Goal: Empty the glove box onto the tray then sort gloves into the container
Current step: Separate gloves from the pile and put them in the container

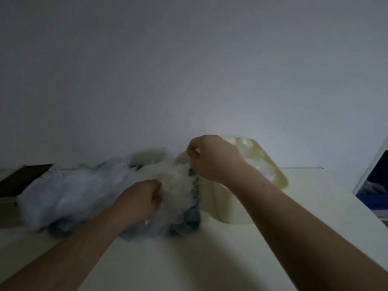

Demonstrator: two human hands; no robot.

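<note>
A heap of thin, translucent plastic gloves [79, 192] covers a dark tray [189, 224], of which only the right and front rim show. My left hand [142, 198] is closed on a glove near the middle of the heap. Up at the heap's far right edge, my right hand [212, 156] pinches a clear glove [176, 183] that stretches between both hands. Just right of the tray stands a pale yellow container [270, 162] with a few crumpled gloves inside. The picture is dim and blurred.
Everything rests on a white table [210, 259] against a bare wall. A dark box-like object [23, 177] lies at the far left behind the heap. Past the table's right edge stands a blue and white thing [375, 185].
</note>
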